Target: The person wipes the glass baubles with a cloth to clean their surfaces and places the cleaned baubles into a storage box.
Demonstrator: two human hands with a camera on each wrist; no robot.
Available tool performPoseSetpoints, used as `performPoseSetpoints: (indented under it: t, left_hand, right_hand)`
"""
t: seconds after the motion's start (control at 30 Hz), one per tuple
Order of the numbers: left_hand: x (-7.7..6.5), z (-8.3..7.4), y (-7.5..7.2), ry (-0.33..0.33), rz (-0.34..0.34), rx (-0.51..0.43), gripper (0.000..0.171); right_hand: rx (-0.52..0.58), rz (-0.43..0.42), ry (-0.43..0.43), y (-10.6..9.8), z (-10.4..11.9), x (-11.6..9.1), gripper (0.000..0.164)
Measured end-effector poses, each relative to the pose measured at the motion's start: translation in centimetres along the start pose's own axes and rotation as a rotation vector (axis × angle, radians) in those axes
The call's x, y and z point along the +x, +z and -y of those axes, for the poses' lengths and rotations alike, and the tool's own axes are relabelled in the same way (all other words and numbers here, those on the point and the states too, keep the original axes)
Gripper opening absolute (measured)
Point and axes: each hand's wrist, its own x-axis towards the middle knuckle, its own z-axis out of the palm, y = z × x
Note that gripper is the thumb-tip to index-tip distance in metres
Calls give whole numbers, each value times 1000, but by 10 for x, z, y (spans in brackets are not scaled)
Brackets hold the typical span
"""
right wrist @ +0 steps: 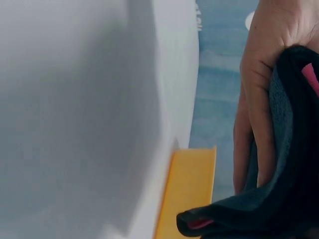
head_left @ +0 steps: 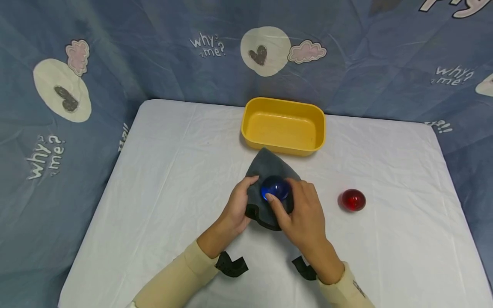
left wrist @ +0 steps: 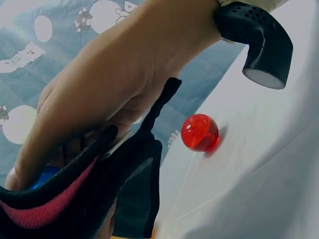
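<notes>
A dark grey cloth (head_left: 265, 164) with black edging is held above the table, its pink underside showing in the left wrist view. My left hand (head_left: 236, 205) grips the cloth's left side, thumb on top; in the right wrist view its long fingers (right wrist: 261, 134) lie behind the fabric. A clear blue ball (head_left: 275, 187) sits on the cloth. My right hand (head_left: 306, 214) holds that ball between thumb and fingers, against the cloth. Only a sliver of the blue ball (left wrist: 46, 177) shows in the left wrist view, mostly hidden by the thumb and fabric.
On the white table (head_left: 404, 239), a clear red ball (head_left: 353, 200) lies to the right of my right hand. A yellow rectangular tub (head_left: 285, 149) stands at the back, just beyond the cloth. Blue printed fabric (head_left: 173, 77) hangs behind the table and at its sides.
</notes>
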Motion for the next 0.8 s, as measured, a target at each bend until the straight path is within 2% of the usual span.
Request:
performPoseSetpoints:
  t: [0.17, 0.37, 0.47, 0.67, 0.8]
  left_hand:
    - [0, 0, 0, -2, -5, 14, 55]
    - [1, 1, -1, -7, -6, 16, 54]
    - [1, 1, -1, -7, -8, -1, 56]
    - [1, -3, -4, -12, 0, -5, 59]
    - [2, -1, -3, -18, 26, 7, 58]
  right_hand:
    - [1, -5, 52, 3, 0, 0, 67]
    - [-12, 75, 129, 0, 0, 0, 64]
    - [-28, 124, 112, -4, -2, 0, 64]
    - [-62, 238, 40, -12, -1, 1, 84]
    - [-69, 226, -50, -18, 0, 3, 83]
